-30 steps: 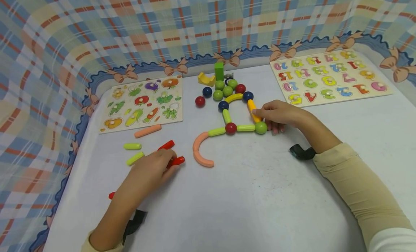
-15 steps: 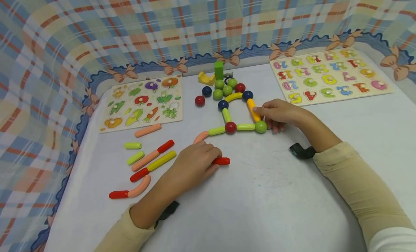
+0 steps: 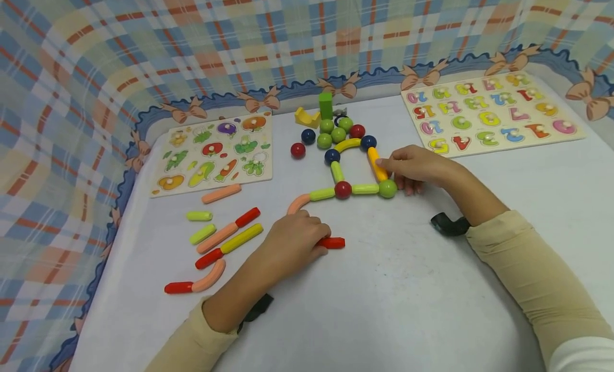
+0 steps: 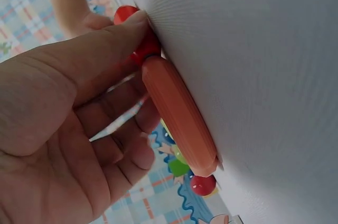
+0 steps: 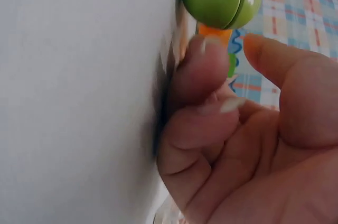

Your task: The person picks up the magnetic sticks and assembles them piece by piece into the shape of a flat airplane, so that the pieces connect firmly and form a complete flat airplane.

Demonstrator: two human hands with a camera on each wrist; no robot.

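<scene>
Nearest you, left side of the white table (image 3: pixel 384 308): a curved red-salmon pair (image 3: pixel 208 277). Just beyond, a red-yellow pair (image 3: pixel 242 237), a straight red-salmon pair (image 3: pixel 223 237), two loose lime sticks (image 3: pixel 203 234), a salmon stick (image 3: pixel 221 193). Your left hand (image 3: pixel 297 236): thumb and fingers closed in a pinch on a red stick (image 3: pixel 334 243), out in front of you; left wrist view shows a salmon piece (image 4: pixel 179 118) against its end. Past your knuckles, a salmon arc (image 3: pixel 298 202) meets a lime link (image 3: pixel 321 194), then a red ball (image 3: pixel 342 189). Your right hand (image 3: pixel 414 167): lower fingers loosely curled beside the green ball (image 3: pixel 387 188), one tip at the orange stick (image 3: pixel 377 164); can't tell if it's gripped. That stick runs up to a blue ball (image 3: pixel 368 143), joined to a yellow arc (image 3: pixel 347 144). Farther: clustered green balls (image 3: pixel 338 134), green block (image 3: pixel 325 104), yellow block (image 3: pixel 307 118), vegetable board (image 3: pixel 267 135) left, number board (image 3: pixel 476 119) right. Plaid cloth (image 3: pixel 297 36) behind.
</scene>
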